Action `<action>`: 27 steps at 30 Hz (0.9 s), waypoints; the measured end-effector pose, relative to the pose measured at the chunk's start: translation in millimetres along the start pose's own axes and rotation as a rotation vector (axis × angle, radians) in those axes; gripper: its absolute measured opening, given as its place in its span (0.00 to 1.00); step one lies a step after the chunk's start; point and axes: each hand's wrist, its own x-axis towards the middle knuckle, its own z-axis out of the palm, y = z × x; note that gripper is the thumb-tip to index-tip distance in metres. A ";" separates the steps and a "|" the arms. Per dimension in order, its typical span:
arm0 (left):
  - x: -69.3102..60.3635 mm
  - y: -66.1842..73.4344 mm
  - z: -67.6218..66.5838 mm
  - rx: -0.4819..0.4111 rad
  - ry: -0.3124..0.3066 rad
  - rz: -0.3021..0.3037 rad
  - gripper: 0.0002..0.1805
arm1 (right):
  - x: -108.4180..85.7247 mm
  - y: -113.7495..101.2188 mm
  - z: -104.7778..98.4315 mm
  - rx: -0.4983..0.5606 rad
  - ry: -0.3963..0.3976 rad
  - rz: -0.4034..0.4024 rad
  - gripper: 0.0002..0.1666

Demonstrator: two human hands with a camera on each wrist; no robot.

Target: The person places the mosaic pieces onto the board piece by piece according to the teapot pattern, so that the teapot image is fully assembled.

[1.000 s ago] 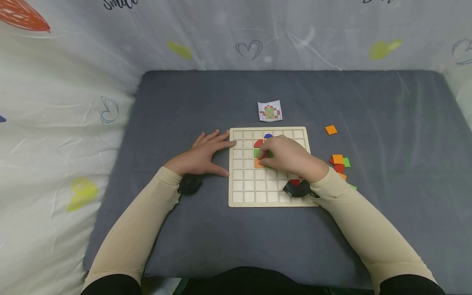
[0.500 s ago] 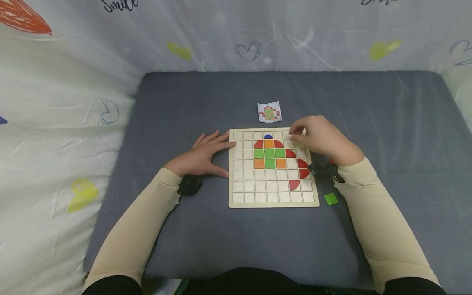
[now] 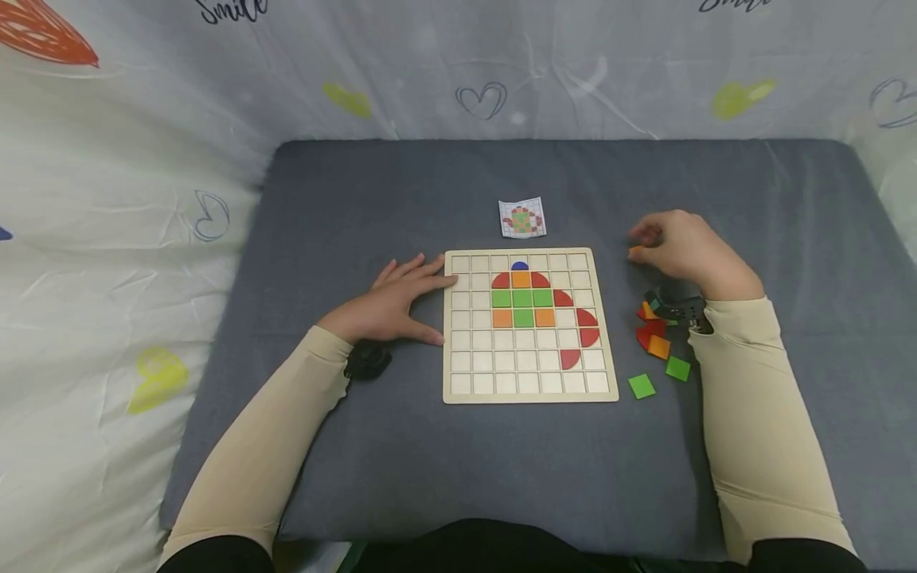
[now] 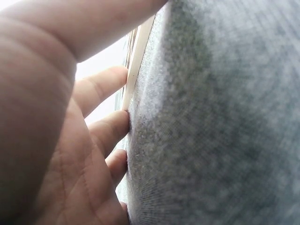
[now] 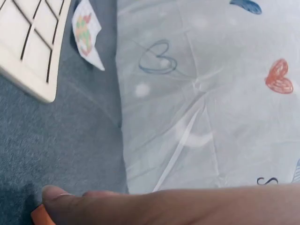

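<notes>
My left hand (image 3: 390,306) lies with spread fingers against the left edge of the wooden grid board (image 3: 473,385); in the left wrist view its fingertips touch the cloth and the board's rim (image 4: 136,65). Right of the board, my right hand (image 3: 691,247) pinches an orange square tile (image 3: 635,249) between thumb and fingers. That tile (image 5: 41,216) is mostly covered by the hand in the right wrist view. Set in the grid are green squares (image 3: 523,298), orange squares (image 3: 544,318), red rounded pieces (image 3: 570,360) and a blue half-round piece (image 3: 519,266).
A small printed pattern card (image 3: 522,218) lies beyond the board. Loose tiles sit right of it: a green square (image 3: 641,386), another green square (image 3: 677,368), an orange one (image 3: 659,347) and red pieces (image 3: 646,333), partly under the right wrist camera (image 3: 680,309). A printed curtain (image 3: 573,72) hangs behind.
My right hand has left the middle of the board and moved right to the separate orange tile, uncovering the placed pieces. The left hand stays still.
</notes>
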 end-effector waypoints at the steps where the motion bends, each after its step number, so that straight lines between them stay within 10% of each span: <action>1: 0.2 -0.4 0.2 0.000 0.000 -0.001 0.58 | 1.0 2.8 0.6 -0.007 -0.008 0.010 0.23; 16: 1.3 -3.2 2.3 0.002 0.001 0.007 0.58 | -1.7 12.9 9.3 0.010 -0.012 0.043 0.19; 27: 1.1 -3.8 2.9 0.005 0.009 0.004 0.57 | -16.6 -10.0 24.3 -0.025 -0.026 -0.097 0.13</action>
